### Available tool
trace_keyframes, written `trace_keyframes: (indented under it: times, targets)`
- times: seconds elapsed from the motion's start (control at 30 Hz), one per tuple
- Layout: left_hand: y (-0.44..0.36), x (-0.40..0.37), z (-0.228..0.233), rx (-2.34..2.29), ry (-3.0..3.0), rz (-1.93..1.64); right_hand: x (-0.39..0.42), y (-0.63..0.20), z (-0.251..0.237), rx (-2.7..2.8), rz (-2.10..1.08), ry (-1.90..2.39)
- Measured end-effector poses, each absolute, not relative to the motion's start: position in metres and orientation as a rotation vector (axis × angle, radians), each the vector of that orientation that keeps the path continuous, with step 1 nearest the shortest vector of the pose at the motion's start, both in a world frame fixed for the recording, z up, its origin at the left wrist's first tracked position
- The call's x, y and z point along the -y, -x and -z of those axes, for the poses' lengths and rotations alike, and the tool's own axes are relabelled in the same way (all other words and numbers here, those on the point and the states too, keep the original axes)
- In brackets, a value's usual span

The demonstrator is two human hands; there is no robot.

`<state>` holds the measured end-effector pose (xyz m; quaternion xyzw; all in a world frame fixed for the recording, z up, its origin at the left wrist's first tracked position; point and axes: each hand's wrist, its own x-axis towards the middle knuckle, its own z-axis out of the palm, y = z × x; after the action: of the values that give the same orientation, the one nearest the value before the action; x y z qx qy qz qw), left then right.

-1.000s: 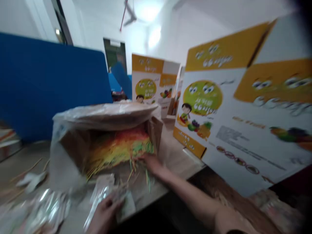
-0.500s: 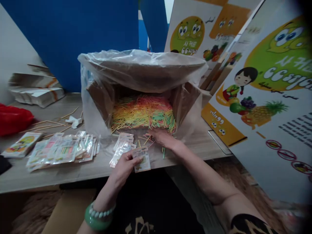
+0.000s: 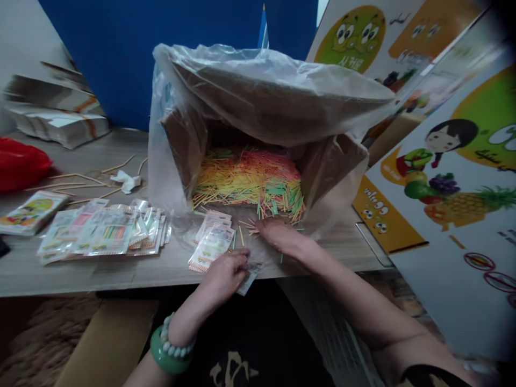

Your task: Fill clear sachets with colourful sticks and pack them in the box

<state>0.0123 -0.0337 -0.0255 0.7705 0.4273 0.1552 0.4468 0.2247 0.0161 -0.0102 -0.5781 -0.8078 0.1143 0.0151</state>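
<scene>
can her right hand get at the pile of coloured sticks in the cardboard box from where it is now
Probably yes. The right hand lies palm-down on the wooden table at the open mouth of the plastic-lined cardboard box, beside the pile of thin coloured sticks. Nothing stands between them; the plastic liner hangs above.

printed carton (image 3: pixel 443 177) | Korean lettering partly legible, "사귀" | yellow band (image 3: pixel 382 220): text too blurred

Red bag (image 3: pixel 20 164), printed cartons (image 3: pixel 447 177)
</scene>
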Motion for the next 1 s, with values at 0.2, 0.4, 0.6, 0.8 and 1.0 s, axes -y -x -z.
trace_keyframes:
  times: [0.2,0.4,0.6,0.8,1.0]
  targets:
    - [-0.011,0.034,0.025,-1.030,-1.898,-0.327,-0.033,-0.206,0.016,2.597,-0.177,1.997]
    - [-0.011,0.036,0.030,-1.004,-1.797,-0.447,-0.041,-0.232,0.012,1.959,-0.586,1.916]
    - [-0.014,0.032,0.014,-1.022,-1.422,-0.649,-0.056,-0.220,0.017,1.764,-0.853,1.466]
    - [-0.001,0.024,0.007,-1.069,-1.301,-0.786,-0.055,-0.200,0.036,1.894,-0.516,1.502]
    - [-0.002,0.022,0.010,-1.084,-1.210,-0.802,-0.030,-0.190,0.043,1.866,-0.710,1.557]
